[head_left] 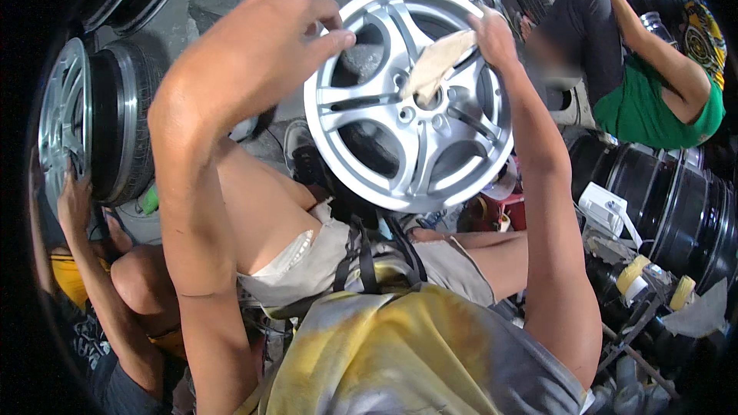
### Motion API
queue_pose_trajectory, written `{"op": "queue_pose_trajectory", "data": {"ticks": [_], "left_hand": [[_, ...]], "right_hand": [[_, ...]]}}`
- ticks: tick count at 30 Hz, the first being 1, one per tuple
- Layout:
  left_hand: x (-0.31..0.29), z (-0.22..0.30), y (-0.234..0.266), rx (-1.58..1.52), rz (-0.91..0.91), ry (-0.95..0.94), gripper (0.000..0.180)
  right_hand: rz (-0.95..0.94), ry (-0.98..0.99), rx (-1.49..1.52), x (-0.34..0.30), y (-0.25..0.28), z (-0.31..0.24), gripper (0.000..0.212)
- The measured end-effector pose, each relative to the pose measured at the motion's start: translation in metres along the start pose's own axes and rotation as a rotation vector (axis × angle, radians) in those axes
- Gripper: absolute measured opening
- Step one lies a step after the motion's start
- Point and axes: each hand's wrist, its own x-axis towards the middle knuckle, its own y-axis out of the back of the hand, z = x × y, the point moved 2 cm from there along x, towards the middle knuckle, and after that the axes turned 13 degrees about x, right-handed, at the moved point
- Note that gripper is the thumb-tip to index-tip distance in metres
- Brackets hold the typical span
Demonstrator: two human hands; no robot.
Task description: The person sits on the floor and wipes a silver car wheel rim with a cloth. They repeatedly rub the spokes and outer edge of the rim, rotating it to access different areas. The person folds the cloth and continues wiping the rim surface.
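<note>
A silver alloy wheel rim (pixel 409 97) with paired spokes stands tilted before my knees, its face toward me. My left hand (pixel 304 27) is closed on its upper left edge, the thumb lying over the front lip. At the upper right edge, my right hand (pixel 496 37) pinches a limp beige sheet (pixel 440 61), which hangs across the spokes and partly covers the hub hole. I cannot tell whether the sheet is cloth or sandpaper. Some of the right fingers are hidden behind the sheet and the rim.
At left, another person's hand (pixel 74 204) holds a silver rim (pixel 63 119) beside a tyre (pixel 134 119). A person in a green top (pixel 653 111) sits at upper right. Black rims (pixel 661 200) line the right side, with a white box (pixel 602 210) on them. A red container (pixel 511 211) stands behind my rim.
</note>
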Motion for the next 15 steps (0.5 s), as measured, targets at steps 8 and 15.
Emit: {"op": "queue_pose_trajectory", "data": {"ticks": [8,15], "left_hand": [[0.008,0.020,0.008,-0.052,-0.063,-0.098,0.033],[0.018,0.055,0.003,-0.032,-0.116,-0.199,0.035]], "right_hand": [[0.367,-0.899,0.062,-0.289,0.013,-0.050,0.049],[0.080,-1.209,0.904,-0.416,-0.088,-0.209,0.044]]}}
